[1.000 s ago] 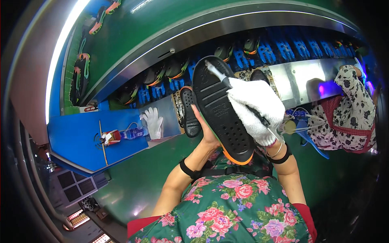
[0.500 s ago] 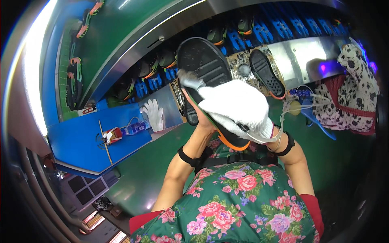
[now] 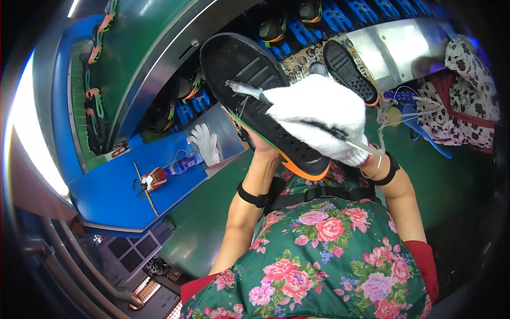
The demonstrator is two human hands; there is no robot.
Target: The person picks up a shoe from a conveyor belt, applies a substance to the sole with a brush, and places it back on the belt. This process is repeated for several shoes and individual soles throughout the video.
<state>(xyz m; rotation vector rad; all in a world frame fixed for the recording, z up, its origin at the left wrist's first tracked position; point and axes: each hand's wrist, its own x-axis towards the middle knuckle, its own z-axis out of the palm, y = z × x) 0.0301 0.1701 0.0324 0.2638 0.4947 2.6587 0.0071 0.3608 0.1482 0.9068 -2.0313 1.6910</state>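
My bare left hand grips a large black shoe sole from beneath, most of its fingers hidden. The sole tilts with its broad toe up and left; its heel edge is orange. In a white knit glove, my right hand is closed round a brush. The brush's bristles lie at the sole's inner surface, near the forefoot. A clear tube runs from the brush past my right wrist. Beyond my right hand, another black sole with small holes rests on the glue-stained bench edge.
On the left, a blue table holds a bottle, a red box with a stick, and a white glove. Shoes and blue racks line the far side. A spotted cloth hangs at right.
The sole and both hands have shifted up and left in view. The brush tip has moved from the sole's side edge onto its inner surface. The view itself has turned slightly.
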